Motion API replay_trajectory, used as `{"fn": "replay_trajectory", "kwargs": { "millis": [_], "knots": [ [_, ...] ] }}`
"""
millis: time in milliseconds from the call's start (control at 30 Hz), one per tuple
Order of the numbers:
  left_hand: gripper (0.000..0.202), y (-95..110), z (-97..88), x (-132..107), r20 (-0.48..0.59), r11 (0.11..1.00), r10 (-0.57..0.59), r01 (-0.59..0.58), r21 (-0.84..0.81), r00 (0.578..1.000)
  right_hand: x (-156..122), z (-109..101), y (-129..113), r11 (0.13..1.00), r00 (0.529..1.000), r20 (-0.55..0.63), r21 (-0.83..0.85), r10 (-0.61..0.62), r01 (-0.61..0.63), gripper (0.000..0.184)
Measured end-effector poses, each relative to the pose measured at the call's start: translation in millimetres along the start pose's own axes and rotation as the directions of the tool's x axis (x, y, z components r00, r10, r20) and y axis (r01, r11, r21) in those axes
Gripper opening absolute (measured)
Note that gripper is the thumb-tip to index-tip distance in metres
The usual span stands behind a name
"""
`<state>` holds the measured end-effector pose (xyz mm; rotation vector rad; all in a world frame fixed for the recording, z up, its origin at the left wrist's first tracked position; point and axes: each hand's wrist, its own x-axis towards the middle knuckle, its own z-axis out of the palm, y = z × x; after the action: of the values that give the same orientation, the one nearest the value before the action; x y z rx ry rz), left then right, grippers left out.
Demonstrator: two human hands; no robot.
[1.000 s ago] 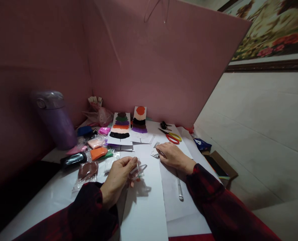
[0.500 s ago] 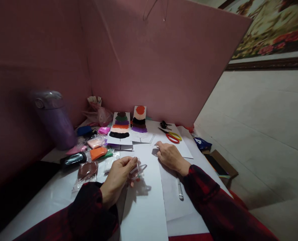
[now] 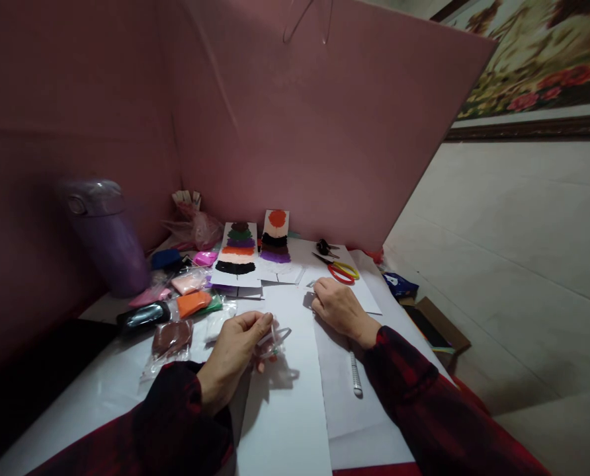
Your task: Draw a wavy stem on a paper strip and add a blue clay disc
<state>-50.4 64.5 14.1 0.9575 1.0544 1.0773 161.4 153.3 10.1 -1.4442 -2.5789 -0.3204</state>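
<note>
My left hand (image 3: pixel 240 350) is closed in a pinch on a see-through plastic piece with a pale loop (image 3: pixel 281 338), held just above a long white paper strip (image 3: pixel 285 423). What exactly that piece is, I cannot make out. Resting on the table to the right, my right hand (image 3: pixel 342 311) has its fingers curled in. Its fingertips are hidden, and a small pale bit shows beside them. Beyond it lie scissors (image 3: pixel 342 271) with red and yellow handles on white paper. A white ribbed pen-like stick (image 3: pixel 356 375) lies near my right wrist.
Two cards with coloured bands, one card (image 3: pixel 236 258) left of another card (image 3: pixel 275 244), lean at the back. Bagged clay packs, among them an orange pack (image 3: pixel 193 303) and a brown pack (image 3: pixel 170 340), lie left. A purple bottle (image 3: pixel 109 244) stands behind them. Pink panels (image 3: pixel 295 132) enclose the table.
My right hand's fingers have curled in from a more stretched pose, and the hand has shifted slightly right. My left hand stays nearly in place with the plastic piece.
</note>
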Motion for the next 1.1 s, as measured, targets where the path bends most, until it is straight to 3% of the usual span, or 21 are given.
{"fn": "replay_trajectory", "kwargs": {
  "millis": [200,400,600,733,867,1000,1100],
  "knots": [
    [0.046,-0.8,0.0,1.0,-0.001,1.000,-0.010,0.010,-0.005,1.000,-1.3,-3.2,6.2,0.990,1.000,0.007,0.136,-0.023,0.022,0.015],
    [0.049,-1.6,0.3,1.7,-0.006,1.000,-0.019,0.019,0.008,1.000,4.1,0.2,11.8,0.931,0.985,-0.032,0.332,0.170,-0.150,0.029],
    [0.048,-3.7,0.4,1.8,0.013,1.000,-0.020,0.020,0.018,1.000,17.7,8.2,27.4,0.736,0.913,0.019,0.585,0.407,-0.340,0.041],
    [0.048,-3.4,1.1,1.2,0.005,0.999,-0.026,0.026,0.027,1.000,24.0,15.2,31.8,0.591,0.883,0.078,0.716,0.462,-0.372,0.060],
    [0.048,-2.0,2.5,0.6,0.005,0.999,-0.034,0.034,0.018,0.999,27.2,19.2,29.1,0.503,0.865,0.114,0.773,0.489,-0.386,0.056],
    [0.048,-1.2,3.8,0.0,0.013,0.999,-0.038,0.038,0.004,0.999,29.7,21.5,26.6,0.490,0.846,0.155,0.756,0.510,-0.434,0.054],
    [0.048,-1.5,3.9,0.0,0.011,0.999,-0.042,0.042,0.003,0.999,32.7,23.6,27.5,0.544,0.834,0.169,0.686,0.526,-0.482,0.054]
  ]
}}
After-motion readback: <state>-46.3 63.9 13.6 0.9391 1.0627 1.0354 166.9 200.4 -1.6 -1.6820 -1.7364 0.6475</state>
